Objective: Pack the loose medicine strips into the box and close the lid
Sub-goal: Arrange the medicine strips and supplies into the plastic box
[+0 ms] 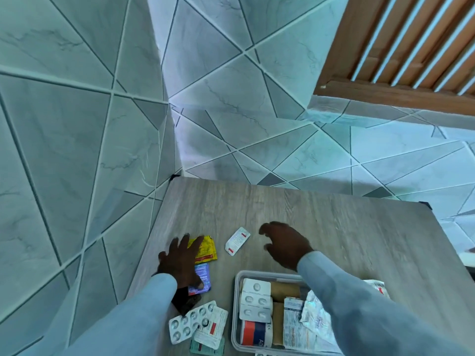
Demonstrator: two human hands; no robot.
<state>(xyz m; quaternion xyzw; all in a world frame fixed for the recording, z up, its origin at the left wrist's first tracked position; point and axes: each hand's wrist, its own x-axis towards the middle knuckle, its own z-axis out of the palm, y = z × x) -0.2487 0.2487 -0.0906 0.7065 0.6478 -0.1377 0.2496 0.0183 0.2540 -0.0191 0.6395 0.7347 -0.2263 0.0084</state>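
Note:
A clear plastic box [237, 278] stands open at the table's near edge, holding a white blister strip [255, 299], brown rolls and other packets. My left hand [180, 260] lies flat with fingers spread, over a yellow sachet [207, 249] and a blue-purple strip [203, 274]. My right hand [285, 244] hovers above the table with curled, parted fingers, holding nothing. A white strip with red marks [237, 241] lies between the hands. More loose blister strips [191, 322] sit in a pile left of the box. No lid is visible.
The wooden table [334, 227] stands in a corner against tiled walls, with the tiled wall [77, 150] close on the left. A wooden slatted window frame [401, 47] is at the upper right. A dark object [185, 304] lies under my left wrist.

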